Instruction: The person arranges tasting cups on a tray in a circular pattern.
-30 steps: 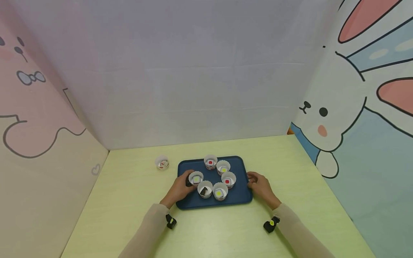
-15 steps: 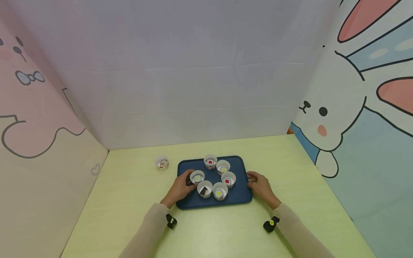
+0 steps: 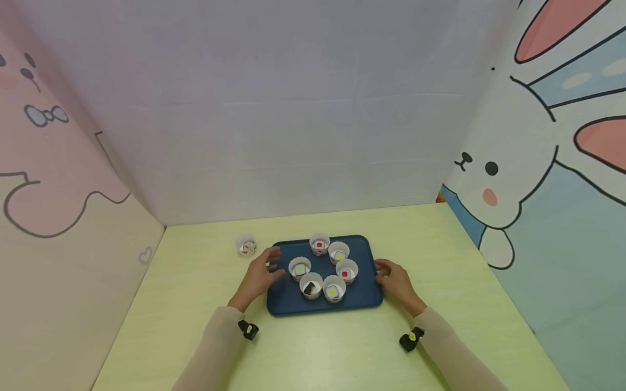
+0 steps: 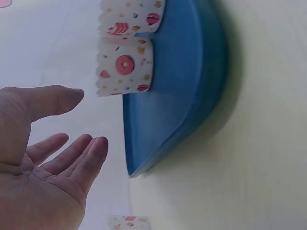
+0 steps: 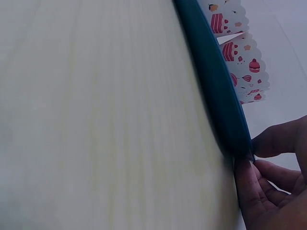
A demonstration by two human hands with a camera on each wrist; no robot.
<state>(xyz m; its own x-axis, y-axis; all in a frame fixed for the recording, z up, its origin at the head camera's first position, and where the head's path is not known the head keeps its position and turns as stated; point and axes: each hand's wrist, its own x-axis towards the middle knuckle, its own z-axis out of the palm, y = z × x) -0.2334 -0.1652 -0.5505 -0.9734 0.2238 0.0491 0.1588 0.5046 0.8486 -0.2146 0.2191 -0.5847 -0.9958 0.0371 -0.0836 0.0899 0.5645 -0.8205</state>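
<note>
A blue tray lies on the table with several white paper baking cups on it. In the head view they form a loose ring; one cup at the left has a white block with a yellow-green mark inside. Another cup contains something dark, and the cup at the back has a red-marked block. My left hand is at the tray's left edge, thumb and fingers apart, holding nothing. My right hand pinches the tray's right edge, thumb above the rim and fingers below in the right wrist view.
A separate printed baking cup stands on the pale yellow table, left of the tray's back corner. A white cloth wall closes the back, and printed panels stand at both sides.
The left hand first shifts its cup slightly right, then lets go and moves back to the left. My right hand stays on the tray's edge.
</note>
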